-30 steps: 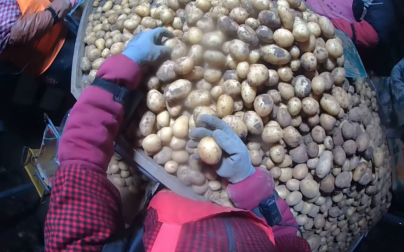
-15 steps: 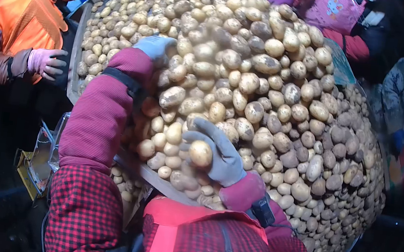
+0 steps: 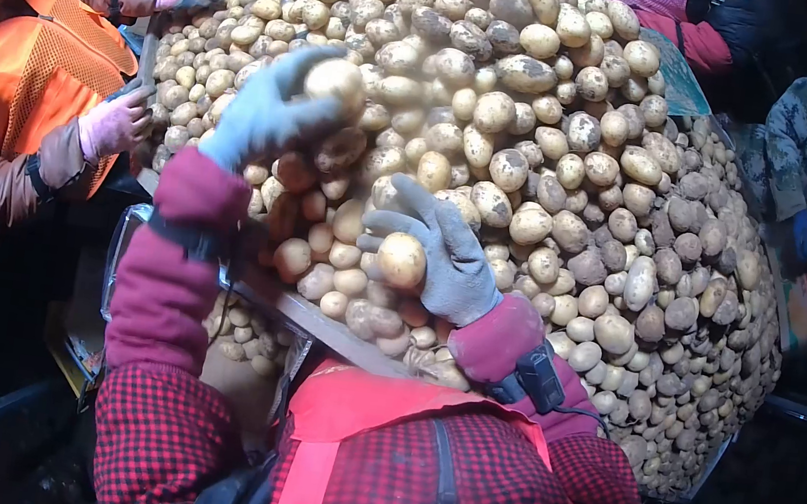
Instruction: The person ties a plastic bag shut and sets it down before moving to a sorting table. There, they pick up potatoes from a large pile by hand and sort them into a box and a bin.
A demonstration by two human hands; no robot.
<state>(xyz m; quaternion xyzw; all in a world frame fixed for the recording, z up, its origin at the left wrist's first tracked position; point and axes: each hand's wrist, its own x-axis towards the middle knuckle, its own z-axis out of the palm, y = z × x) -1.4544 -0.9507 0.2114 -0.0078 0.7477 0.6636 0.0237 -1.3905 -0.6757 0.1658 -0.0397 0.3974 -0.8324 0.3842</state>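
My left hand [image 3: 285, 107], in a grey-blue work glove, is raised over the heap at the upper left. Its thumb and fingers grip a pale round potato [image 3: 336, 83]. My right hand [image 3: 445, 257], in a grey glove, is at the near side of the heap, with a smaller yellowish potato [image 3: 402, 260] held against the palm side. Its fingers are partly bent and point left. Beneath both hands lies a large pile of potatoes [image 3: 531, 223], many with soil on their skins. Several smaller ones sit just left of my right hand.
A wooden edge [image 3: 333, 332] borders the pile in front of my body. Beyond it at lower left is a container of small potatoes [image 3: 246, 344]. A co-worker in an orange vest [image 3: 61, 89] stands at the left, pink-gloved hands at the pile. Other people stand at the far right.
My left hand has come up from the pile, now gripping a potato. The right hand keeps its potato, in nearly the same spot over the heap. The whole view has shifted slightly.
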